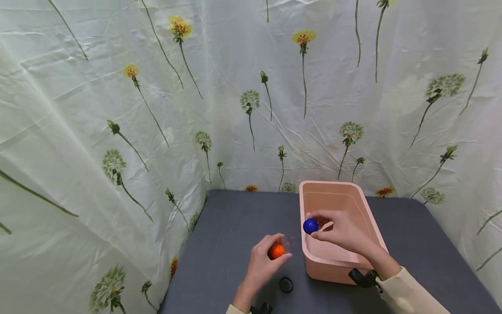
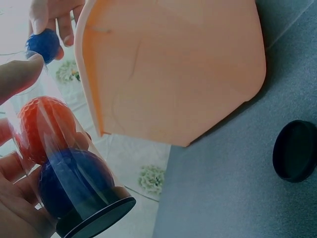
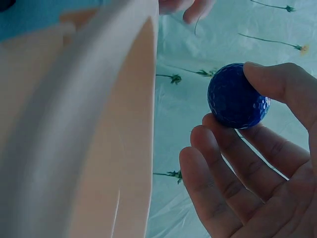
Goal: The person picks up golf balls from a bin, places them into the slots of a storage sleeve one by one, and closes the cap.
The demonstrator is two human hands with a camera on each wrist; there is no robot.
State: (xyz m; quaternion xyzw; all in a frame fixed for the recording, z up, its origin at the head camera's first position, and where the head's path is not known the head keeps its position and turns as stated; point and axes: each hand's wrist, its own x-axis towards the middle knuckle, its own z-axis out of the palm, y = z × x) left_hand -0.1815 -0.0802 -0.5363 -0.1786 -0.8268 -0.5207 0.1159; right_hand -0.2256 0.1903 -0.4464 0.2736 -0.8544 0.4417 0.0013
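Observation:
My left hand point(image 1: 263, 260) grips a clear plastic tube point(image 2: 88, 133) with a black end cap point(image 2: 99, 218). Inside the tube, an orange golf ball point(image 2: 45, 126) rests against a blue golf ball point(image 2: 74, 181) at the capped end. My right hand point(image 1: 340, 229) pinches another blue golf ball point(image 3: 237, 96) between thumb and fingertips, above the left rim of a pink bin point(image 1: 333, 263). In the left wrist view this ball appears just beyond the tube's uncapped end. A loose black cap point(image 1: 286, 284) lies on the table below the left hand.
The pink bin stands on a dark grey table point(image 1: 235, 226), right of the left hand. Its side walls rise around the right hand. A white curtain point(image 1: 219, 87) printed with dandelions hangs behind and to the left of the table.

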